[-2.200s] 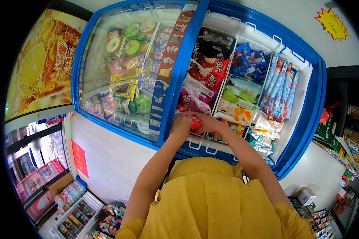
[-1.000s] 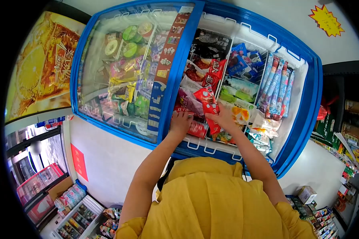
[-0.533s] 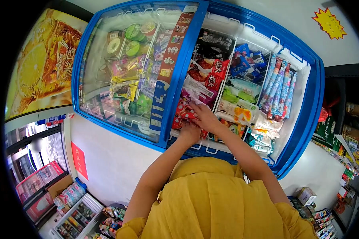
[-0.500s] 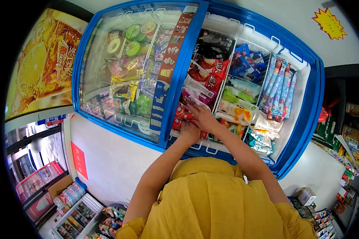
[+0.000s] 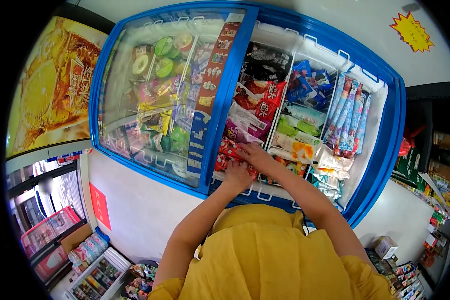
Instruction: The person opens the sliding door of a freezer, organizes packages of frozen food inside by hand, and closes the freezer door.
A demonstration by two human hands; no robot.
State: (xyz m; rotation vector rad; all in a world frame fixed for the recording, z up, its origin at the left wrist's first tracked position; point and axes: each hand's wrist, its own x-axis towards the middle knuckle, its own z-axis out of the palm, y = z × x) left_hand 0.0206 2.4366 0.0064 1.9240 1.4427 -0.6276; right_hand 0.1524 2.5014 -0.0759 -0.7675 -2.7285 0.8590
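Inside the open right half of a blue-rimmed chest freezer [image 5: 224, 115], both of my hands are over small red ice-cream packets [image 5: 228, 149] in the near left compartment. My left hand [image 5: 238, 177] lies on the nearer red packets, its fingers stretched forward and their tips partly hidden. My right hand [image 5: 256, 157] reaches in from the right, fingers extended across the top of the same packets. Just beyond are purple-and-white packets [image 5: 246, 126], and farther back larger red packets [image 5: 270, 102]. No packet is visibly lifted.
White wire dividers [image 5: 279, 117] split the freezer. Blue packets [image 5: 312, 82], long patterned ice-cream sleeves [image 5: 350, 117] and orange-and-white packets [image 5: 291, 146] fill compartments to the right. A glass lid [image 5: 150, 95] covers the left half. Stocked shelves [image 5: 445, 170] stand at far right.
My left hand has shifted slightly down and its fingers look more spread. My right hand has moved slightly down, and more of the red packets shows.
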